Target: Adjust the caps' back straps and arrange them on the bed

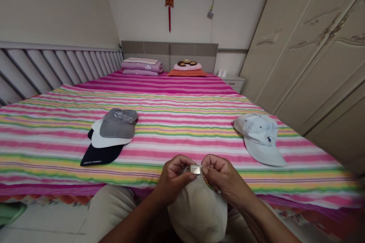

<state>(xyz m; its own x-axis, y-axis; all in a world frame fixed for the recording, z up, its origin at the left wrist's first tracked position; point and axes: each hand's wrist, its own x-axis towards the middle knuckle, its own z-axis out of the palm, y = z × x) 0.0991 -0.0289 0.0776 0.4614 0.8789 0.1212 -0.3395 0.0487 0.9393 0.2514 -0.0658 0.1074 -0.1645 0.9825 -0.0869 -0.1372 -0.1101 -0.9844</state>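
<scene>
A beige cap [199,209] hangs between my hands above my lap, near the bed's front edge. On its strap is a shiny metal buckle [195,169]. My left hand [175,178] pinches the strap at the buckle's left side, thumb on top. Just right of the buckle, my right hand [222,176] is closed on the strap end. A grey cap [119,123] lies on a white cap [108,140] and a dark cap [101,154] at the left of the bed. A pale cap [262,138] rests alone at the right.
The bed [182,110] has a striped sheet. Folded purple bedding [142,67] and a pink and orange pile [186,69] lie by the headboard [171,51]. A railing [57,64] runs along the left, a wardrobe [299,53] along the right.
</scene>
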